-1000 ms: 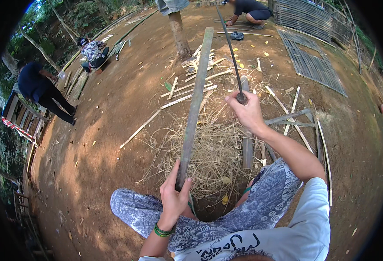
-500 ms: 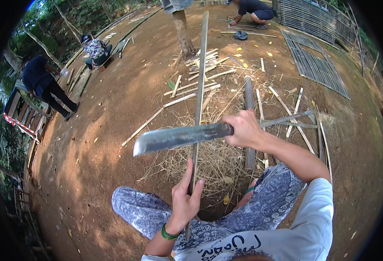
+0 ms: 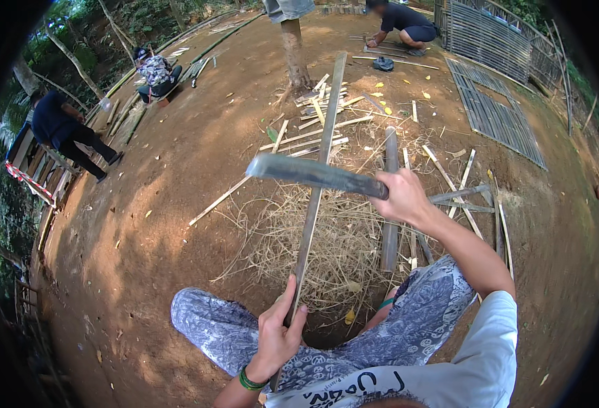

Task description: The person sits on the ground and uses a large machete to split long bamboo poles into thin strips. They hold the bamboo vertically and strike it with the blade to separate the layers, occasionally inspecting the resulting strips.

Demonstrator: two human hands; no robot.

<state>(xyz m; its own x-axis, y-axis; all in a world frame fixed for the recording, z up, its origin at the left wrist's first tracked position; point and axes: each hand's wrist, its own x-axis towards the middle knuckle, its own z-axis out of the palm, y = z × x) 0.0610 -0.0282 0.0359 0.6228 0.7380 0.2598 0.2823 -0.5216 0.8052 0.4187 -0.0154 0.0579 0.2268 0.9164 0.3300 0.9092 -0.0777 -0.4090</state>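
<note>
Left hand (image 3: 279,333) at 6 o'clock is clamped on the slat (image 3: 316,183), which runs toward 12. Right hand (image 3: 404,197) is clamped on the machete (image 3: 313,173), lying across it. A glancing blade could likely slide down to those fingers.

Left hand (image 3: 277,336) clenched low near the lap; right hand (image 3: 402,197) fisted, arm outstretched.

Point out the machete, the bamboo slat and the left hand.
machete (image 3: 313,174): head view, mid-blade.
bamboo slat (image 3: 326,129): head view, upper stretch.
left hand (image 3: 279,334): head view, back of hand.
</note>
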